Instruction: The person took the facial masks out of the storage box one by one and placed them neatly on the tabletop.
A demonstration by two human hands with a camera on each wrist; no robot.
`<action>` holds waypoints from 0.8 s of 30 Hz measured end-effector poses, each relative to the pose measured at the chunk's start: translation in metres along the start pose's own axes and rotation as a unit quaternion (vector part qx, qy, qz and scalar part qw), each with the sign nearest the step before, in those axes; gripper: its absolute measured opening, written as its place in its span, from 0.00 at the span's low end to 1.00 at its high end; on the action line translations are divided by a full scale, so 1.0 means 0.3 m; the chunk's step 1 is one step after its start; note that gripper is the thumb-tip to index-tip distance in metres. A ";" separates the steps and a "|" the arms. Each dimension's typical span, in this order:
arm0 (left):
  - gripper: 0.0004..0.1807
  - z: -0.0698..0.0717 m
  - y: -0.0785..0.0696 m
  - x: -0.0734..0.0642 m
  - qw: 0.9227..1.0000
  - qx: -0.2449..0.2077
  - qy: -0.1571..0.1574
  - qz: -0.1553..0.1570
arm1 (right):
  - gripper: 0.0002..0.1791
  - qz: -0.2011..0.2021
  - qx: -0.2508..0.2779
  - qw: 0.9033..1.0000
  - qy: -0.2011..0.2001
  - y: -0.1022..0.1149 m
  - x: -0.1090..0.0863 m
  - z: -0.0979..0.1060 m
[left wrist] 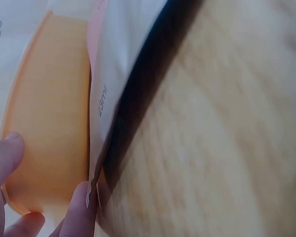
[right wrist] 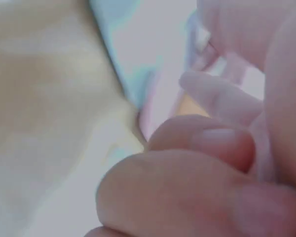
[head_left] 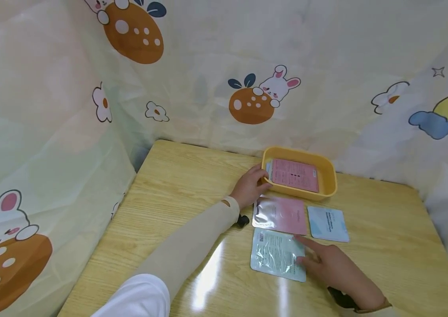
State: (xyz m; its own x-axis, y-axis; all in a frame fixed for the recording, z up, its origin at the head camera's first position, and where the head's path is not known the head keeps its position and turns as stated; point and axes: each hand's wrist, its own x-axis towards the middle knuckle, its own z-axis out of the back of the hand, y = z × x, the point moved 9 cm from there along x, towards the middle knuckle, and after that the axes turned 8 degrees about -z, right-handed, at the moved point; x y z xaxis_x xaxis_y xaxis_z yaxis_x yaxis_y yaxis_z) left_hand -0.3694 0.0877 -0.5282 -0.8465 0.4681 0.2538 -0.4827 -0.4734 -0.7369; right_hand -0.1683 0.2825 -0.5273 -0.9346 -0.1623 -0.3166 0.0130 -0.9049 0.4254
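1. Green packet [head_left: 276, 254] is on the table [head_left: 390, 246], long axis roughly left-to-right, right end angled a bit towards me.
2. My right hand [head_left: 336, 268] is at that end, thumb and index apart.
3. My left hand [head_left: 247, 188] is clamped on the yellow tray [head_left: 329, 180].

Left side's rocking a white fabric sleeve [head_left: 141, 293] over a snug beige fabric arm sleeve [head_left: 186, 246], plus a small rounded black wrist gadget [head_left: 242, 221]. Right side's got a dark wrist piece [head_left: 342, 298] and beige fabric cuff [head_left: 380, 311].

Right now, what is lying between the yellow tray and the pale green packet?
The pink packet lies between the yellow tray and the pale green packet; the head view shows this.
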 end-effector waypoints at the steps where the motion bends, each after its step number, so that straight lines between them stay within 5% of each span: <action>1: 0.09 -0.003 0.000 -0.001 1.000 0.000 0.002 0.001 | 0.33 -0.001 0.004 1.000 -0.010 -0.008 0.001 0.032; 7: 0.09 -0.006 0.005 -0.002 1.000 0.001 0.001 -0.001 | 0.25 0.031 0.000 0.995 -0.098 -0.019 0.050 0.257; 12: 0.09 -0.007 0.011 -0.001 1.000 -0.001 0.000 0.001 | 0.26 0.006 0.105 0.992 -0.076 -0.028 0.158 0.392; 18: 0.09 -0.011 0.015 -0.008 1.000 -0.003 0.001 0.009 | 0.31 -0.031 0.232 0.972 -0.021 -0.033 0.328 0.444; 24: 0.09 -0.008 0.003 -0.003 1.000 -0.006 -0.004 -0.001 | 0.31 -0.068 0.258 0.963 0.019 -0.040 0.465 0.435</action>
State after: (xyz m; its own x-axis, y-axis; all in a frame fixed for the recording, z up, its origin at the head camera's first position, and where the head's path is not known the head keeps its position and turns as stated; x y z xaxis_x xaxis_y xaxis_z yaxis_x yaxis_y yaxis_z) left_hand -0.3686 0.0886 -0.5305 -0.8472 0.4634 0.2598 -0.4815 -0.4632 -0.7440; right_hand -0.3453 0.3221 -0.4658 -0.9009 -0.0790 -0.4268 -0.2973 -0.6040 0.7394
